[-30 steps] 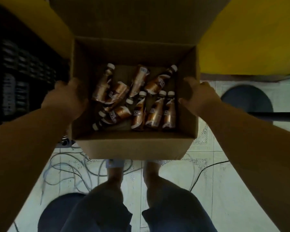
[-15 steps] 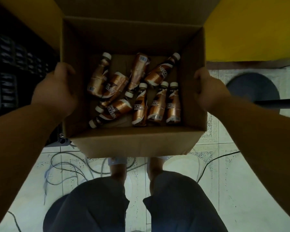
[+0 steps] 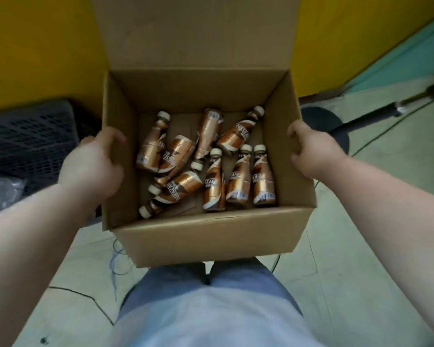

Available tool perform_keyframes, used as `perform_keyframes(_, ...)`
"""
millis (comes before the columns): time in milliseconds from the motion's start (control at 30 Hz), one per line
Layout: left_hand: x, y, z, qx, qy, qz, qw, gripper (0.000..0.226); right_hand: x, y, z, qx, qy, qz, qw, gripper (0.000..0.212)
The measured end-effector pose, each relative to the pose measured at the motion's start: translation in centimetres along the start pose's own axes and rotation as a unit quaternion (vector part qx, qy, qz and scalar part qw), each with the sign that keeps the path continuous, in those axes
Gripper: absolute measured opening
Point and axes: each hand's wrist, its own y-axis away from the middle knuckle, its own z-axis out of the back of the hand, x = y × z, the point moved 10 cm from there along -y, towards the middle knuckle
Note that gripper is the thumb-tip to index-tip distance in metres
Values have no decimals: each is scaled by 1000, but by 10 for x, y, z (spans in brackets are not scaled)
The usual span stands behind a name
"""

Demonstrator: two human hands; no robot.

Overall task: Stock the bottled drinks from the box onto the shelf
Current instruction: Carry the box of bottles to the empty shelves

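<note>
An open cardboard box hangs in front of my body, its far flap standing up. Several brown and copper coffee bottles with cream caps lie loose on its bottom; three rest side by side at the right, the others are jumbled at the left. My left hand grips the box's left wall, thumb over the rim. On the right wall my right hand holds on, fingers curled over the edge. No shelf is in sight.
A black plastic crate stands at the left against a yellow wall. Thin cables trail over the pale floor. A dark round base with a pole sits at the right. My legs stand below the box.
The box has been raised and carried away from the floor tiles. The view has brightened and swung, so the crate now lies lower left. Both hands keep their hold.
</note>
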Motion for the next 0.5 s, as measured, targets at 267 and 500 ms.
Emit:
perform_keyframes(267, -91, 84, 106, -21, -57, -160, 985, 56, -59, 179, 70, -71, -62, -92, 991, 41)
perform_keyframes(500, -206, 158, 90, -1, -80, -270, 960, 56, -167, 310, 63, -145, -104, -199, 964, 42)
